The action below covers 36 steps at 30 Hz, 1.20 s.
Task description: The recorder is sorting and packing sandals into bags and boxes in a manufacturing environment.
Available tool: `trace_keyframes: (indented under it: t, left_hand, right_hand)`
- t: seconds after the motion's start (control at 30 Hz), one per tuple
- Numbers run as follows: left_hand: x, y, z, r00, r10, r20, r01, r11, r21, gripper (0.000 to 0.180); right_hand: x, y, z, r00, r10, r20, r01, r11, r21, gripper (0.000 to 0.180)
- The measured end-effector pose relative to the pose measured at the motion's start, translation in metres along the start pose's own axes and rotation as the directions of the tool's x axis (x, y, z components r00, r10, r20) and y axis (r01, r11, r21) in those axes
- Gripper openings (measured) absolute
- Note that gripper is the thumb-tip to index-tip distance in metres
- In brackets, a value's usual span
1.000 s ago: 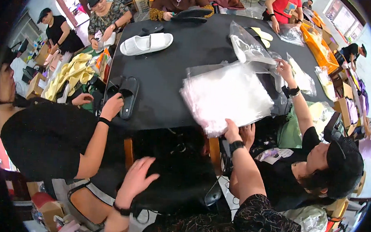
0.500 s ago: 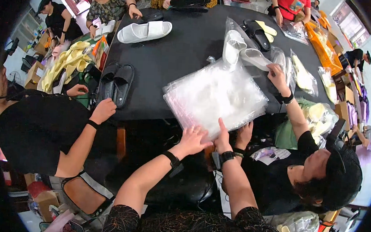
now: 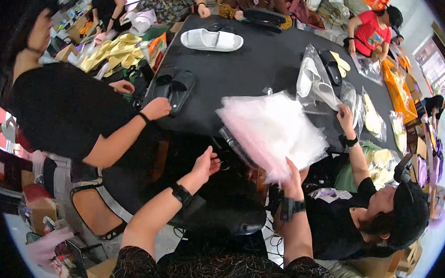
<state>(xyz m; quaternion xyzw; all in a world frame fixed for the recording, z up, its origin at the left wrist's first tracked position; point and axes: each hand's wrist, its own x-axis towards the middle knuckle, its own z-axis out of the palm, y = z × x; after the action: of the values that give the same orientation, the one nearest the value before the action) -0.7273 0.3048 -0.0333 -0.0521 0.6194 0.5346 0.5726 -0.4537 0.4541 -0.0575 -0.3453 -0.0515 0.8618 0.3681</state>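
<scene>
A thick stack of clear plastic bags lies at the table's near edge, its near corner hanging over. My right hand is closed on that near corner, thumb on top. My left hand is off the stack, to its left and nearer to me. Its fingers are loosely bent and nothing shows in them. Beyond the stack, a pair of white slippers lies in a clear bag. A co-worker's hand touches that bag's near end.
To the left, another co-worker's hand is at a pair of black slippers. Large white slippers lie farther back on the black table. Bagged slippers and an orange crate line the right. A chair stands behind on the left.
My left hand has come off the bags and moved left and nearer. The stack's near part has bent and shifted, with my right hand still on it. The whole view has swung left.
</scene>
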Motion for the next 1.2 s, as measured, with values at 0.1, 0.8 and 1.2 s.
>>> trace_keyframes:
  t: [0.1, 0.8, 1.2]
  left_hand:
    - [-0.015, -0.012, 0.004, 0.940, -0.285, 0.186, 0.328, 0.905, -0.272, 0.060]
    - [-0.373, -0.104, -0.328, 0.772, 0.621, 0.138, -0.565, 0.768, -0.301, 0.067]
    - [-0.509, -0.263, -0.579, 0.570, 0.443, -0.692, -0.736, 0.650, -0.190, 0.044]
  right_hand:
    - [-0.058, 0.017, -0.034, 0.992, -0.127, 0.017, 0.128, 0.961, -0.245, 0.041]
    - [-0.300, 0.238, 0.077, 0.921, 0.059, 0.386, 0.332, 0.401, -0.854, 0.041]
    - [-0.357, 0.527, 0.229, 0.334, 0.745, 0.577, 0.690, 0.224, -0.688, 0.018]
